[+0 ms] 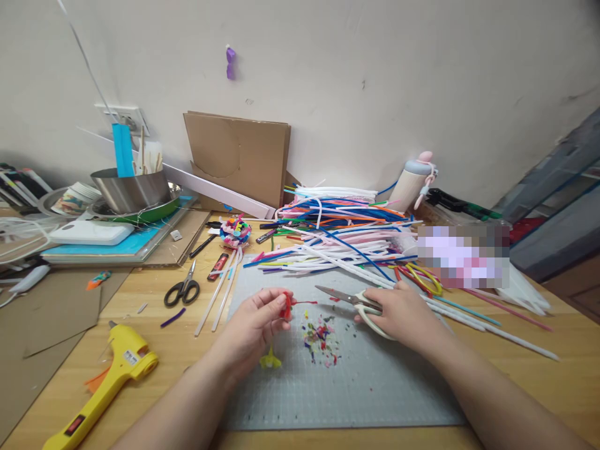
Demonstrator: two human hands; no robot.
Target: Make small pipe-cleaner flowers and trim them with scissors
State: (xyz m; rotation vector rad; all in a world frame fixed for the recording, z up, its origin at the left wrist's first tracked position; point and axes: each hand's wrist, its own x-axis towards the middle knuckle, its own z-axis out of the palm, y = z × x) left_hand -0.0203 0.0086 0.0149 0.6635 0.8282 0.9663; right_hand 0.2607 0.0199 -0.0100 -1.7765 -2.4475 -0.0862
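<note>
Between the thumb and fingers of my left hand [267,312] is a small red fuzzy piece [285,304], with a thin red strand pointing right. My right hand [398,315] grips the light-handled scissors [349,299], whose blades point left toward the red piece without touching it. Colourful fuzzy scraps [321,340] lie on the grey cutting mat [375,387] between and below my hands. Just below my left hand sits a small yellow shape [270,359] on the mat.
Bundles of coloured pipe cleaners [337,244] lie behind the mat. On the left are black scissors [182,292], a yellow glue gun [112,375], glue sticks [220,297] and a colourful pompom ball [235,231]. A bottle [410,184] and cardboard [239,159] stand near the wall.
</note>
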